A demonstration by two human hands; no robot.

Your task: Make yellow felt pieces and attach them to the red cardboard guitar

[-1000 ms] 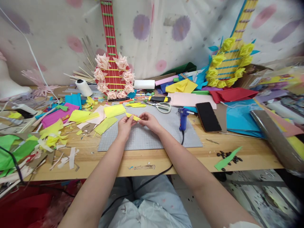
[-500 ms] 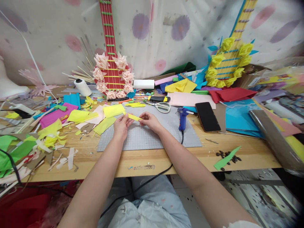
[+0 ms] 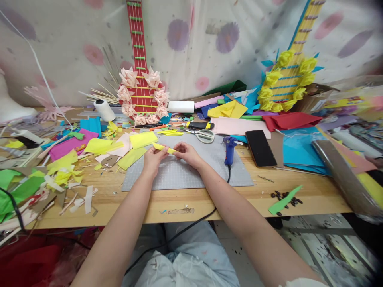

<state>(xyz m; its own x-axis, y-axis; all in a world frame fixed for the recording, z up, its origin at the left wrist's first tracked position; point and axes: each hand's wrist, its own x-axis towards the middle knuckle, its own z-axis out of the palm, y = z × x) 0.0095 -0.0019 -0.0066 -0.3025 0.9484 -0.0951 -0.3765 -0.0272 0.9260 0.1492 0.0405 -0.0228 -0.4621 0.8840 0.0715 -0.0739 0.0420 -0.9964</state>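
Observation:
A narrow strip of yellow paper (image 3: 160, 147) is stretched between my two hands, just above the grey cutting mat (image 3: 185, 175). My left hand (image 3: 153, 159) pinches it near its middle, leaving the left end sticking out past the fingers. At the strip's right end, my right hand (image 3: 188, 153) grips it between thumb and fingers. Behind the hands lie several thin yellow strips (image 3: 170, 132) and a pair of scissors (image 3: 205, 136). A yellow paper roll (image 3: 143, 139) rests left of my left hand.
A blue glue gun (image 3: 229, 151) stands on the mat's right side, its cord running toward my lap. Beyond it lies a phone (image 3: 261, 148). Paper scraps (image 3: 66, 163) cover the left. Two paper-flowered guitar shapes, one red (image 3: 143, 99) and one yellow (image 3: 284, 87), lean at the back.
My left hand has slid right along the yellow strip, closer to my right hand, so more of the strip's left end shows. The right hand stays almost in place.

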